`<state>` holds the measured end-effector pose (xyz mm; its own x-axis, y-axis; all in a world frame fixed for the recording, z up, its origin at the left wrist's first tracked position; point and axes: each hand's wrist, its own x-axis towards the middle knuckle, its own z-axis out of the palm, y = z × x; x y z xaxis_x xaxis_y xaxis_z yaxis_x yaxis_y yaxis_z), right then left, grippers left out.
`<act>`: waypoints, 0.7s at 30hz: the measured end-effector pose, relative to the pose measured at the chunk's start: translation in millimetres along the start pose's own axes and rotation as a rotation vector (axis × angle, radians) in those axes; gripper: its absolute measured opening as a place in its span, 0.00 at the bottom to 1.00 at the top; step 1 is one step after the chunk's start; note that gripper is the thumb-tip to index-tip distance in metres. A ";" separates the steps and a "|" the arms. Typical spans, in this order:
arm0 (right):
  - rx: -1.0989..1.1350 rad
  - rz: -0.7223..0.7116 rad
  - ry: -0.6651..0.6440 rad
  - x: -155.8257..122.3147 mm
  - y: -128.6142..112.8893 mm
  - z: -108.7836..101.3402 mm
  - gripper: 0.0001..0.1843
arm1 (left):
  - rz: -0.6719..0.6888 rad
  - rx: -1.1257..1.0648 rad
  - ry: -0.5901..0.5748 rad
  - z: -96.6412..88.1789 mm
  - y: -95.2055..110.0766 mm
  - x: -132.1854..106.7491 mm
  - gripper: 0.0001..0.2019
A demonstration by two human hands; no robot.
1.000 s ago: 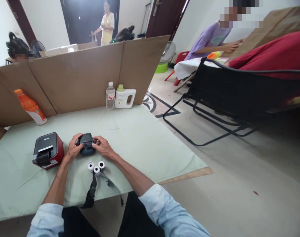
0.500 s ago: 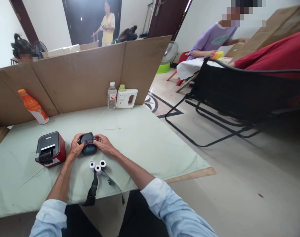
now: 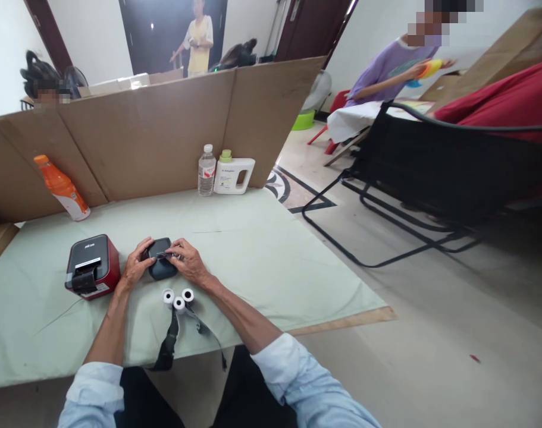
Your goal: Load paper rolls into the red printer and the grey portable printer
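A small dark rounded device (image 3: pixel 162 271), perhaps a portable printer, rests on the cloth between my hands. My left hand (image 3: pixel 138 264) grips its left side, with the thumb reaching onto the top. From the right, my right hand (image 3: pixel 188 261) has its fingers closed at a thin dark flap (image 3: pixel 164 254) on top of the device; its exact hold is partly hidden. Three small white paper rolls (image 3: pixel 178 303) sit nearer to me, with black straps (image 3: pixel 169 345) beside them. Left of my left hand stands a red and black label printer (image 3: pixel 92 267).
A pale green cloth (image 3: pixel 253 255) covers the table. A cardboard panel (image 3: pixel 154 137) rises along its back edge. Before it stand an orange bottle (image 3: pixel 63 189), a water bottle (image 3: pixel 206 172) and a white jug (image 3: pixel 235 177). A black folding chair (image 3: pixel 413 160) and other people are beyond.
The flap on the device has tipped from facing me to nearly edge-on, and my right fingers have moved inward over it. My left hand stays at the device's side.
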<state>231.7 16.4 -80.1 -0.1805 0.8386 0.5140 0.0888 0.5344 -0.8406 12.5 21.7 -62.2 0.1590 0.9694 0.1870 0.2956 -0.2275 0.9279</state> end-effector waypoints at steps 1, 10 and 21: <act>0.009 -0.001 0.007 -0.1 -1.1 -0.2 0.10 | 0.000 -0.015 0.004 0.1 -0.7 0.0 0.31; 0.045 -0.043 0.043 -0.5 3.6 -1.2 0.11 | 0.033 -0.005 0.040 1.3 -5.6 -1.9 0.26; -0.003 -0.064 0.006 -5.6 4.8 -2.3 0.10 | 0.063 0.204 0.025 -3.5 -1.5 -5.9 0.24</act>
<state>235.3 14.5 -86.6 -0.1804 0.8032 0.5677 0.0801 0.5872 -0.8054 7.8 16.7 -63.5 0.1608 0.9541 0.2529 0.4711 -0.2993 0.8298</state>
